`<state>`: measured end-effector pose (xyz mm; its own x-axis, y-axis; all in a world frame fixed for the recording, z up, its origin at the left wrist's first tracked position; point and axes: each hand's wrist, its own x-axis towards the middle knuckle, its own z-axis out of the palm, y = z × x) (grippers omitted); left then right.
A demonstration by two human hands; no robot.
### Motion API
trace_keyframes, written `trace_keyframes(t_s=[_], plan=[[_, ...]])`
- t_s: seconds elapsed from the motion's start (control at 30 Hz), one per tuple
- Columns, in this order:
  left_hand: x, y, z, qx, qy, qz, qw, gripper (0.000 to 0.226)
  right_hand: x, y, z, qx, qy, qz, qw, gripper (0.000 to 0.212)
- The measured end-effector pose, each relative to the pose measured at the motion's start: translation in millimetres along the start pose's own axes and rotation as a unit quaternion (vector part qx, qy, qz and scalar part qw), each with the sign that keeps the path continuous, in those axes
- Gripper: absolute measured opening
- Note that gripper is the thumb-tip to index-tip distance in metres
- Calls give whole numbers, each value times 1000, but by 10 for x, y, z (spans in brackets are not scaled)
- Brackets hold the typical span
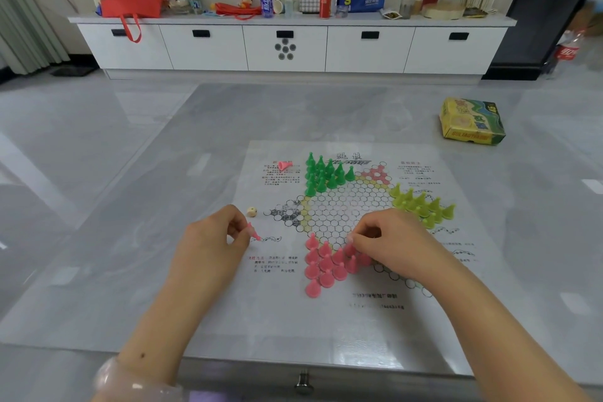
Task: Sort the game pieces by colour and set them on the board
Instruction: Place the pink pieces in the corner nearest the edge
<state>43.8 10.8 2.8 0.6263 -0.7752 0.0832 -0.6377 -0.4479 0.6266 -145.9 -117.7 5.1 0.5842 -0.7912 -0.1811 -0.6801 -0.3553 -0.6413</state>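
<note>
Your left hand (pixel 212 238) pinches one pink piece (pixel 254 232) just off the left edge of the paper board (pixel 359 320), near a small die (pixel 251 211). Your right hand (pixel 388 241) curls over the top of the pink group (pixel 326 266) on the board's near point, fingertips on a pink piece there. The green group (pixel 326 173) stands at the far left point, the yellow-green group (pixel 421 206) at the right. One more pink piece (pixel 285 165) lies tipped over beside the green ones.

Both forearms were bare, no sleeves showing. Left wrist wore a chunky translucent pale-pink bangle (pixel 130 382), well behind the left hand (pixel 212 241). Right hand (pixel 388 241) and wrist wore nothing visible.
</note>
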Motion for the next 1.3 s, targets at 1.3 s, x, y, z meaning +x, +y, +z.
trace_keyframes(t_s=[1.3], plan=[[-100,293,174,-308,-96,-75,944,14,-49,-446,109,208,61,-104,971,15]])
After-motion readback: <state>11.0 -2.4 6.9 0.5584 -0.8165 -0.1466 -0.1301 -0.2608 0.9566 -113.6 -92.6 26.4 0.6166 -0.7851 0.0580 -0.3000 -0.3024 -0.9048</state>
